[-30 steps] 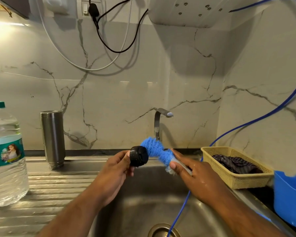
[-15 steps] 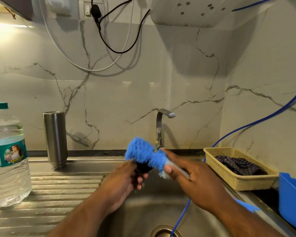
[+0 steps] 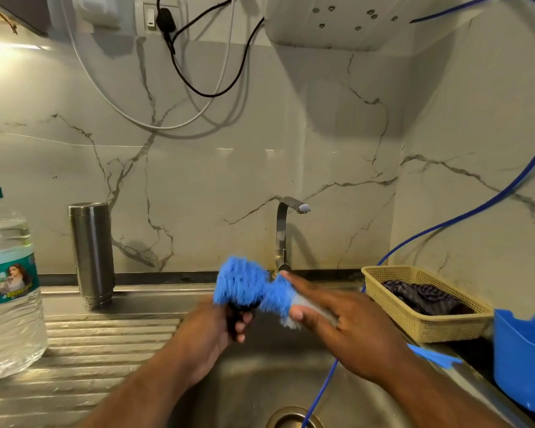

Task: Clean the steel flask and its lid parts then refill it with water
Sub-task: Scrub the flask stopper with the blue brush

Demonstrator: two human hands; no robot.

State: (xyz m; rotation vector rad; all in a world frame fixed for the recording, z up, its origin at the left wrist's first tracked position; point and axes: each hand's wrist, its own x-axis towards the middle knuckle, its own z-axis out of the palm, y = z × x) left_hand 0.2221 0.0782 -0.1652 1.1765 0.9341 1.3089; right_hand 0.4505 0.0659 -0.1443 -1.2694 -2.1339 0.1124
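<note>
Gripping the black lid (image 3: 239, 316) over the sink (image 3: 260, 378), the left hand (image 3: 209, 335) holds it under the blue brush (image 3: 247, 285), which the right hand (image 3: 349, 329) pinches.

Single head-worn wide-angle view, looking forward and down; sink (image 3: 275, 369) close below, marble wall (image 3: 322, 149) straight ahead.

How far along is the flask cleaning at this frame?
Looks done: the flask stands mouth-down on the drainboard, apparently washed and draining. In hand: the left hand grips the black lid while the right hand holds the blue brush against it above the sink. Left: rinsing the lid, any other lid parts, and refilling; a water bottle stands at left.
</note>
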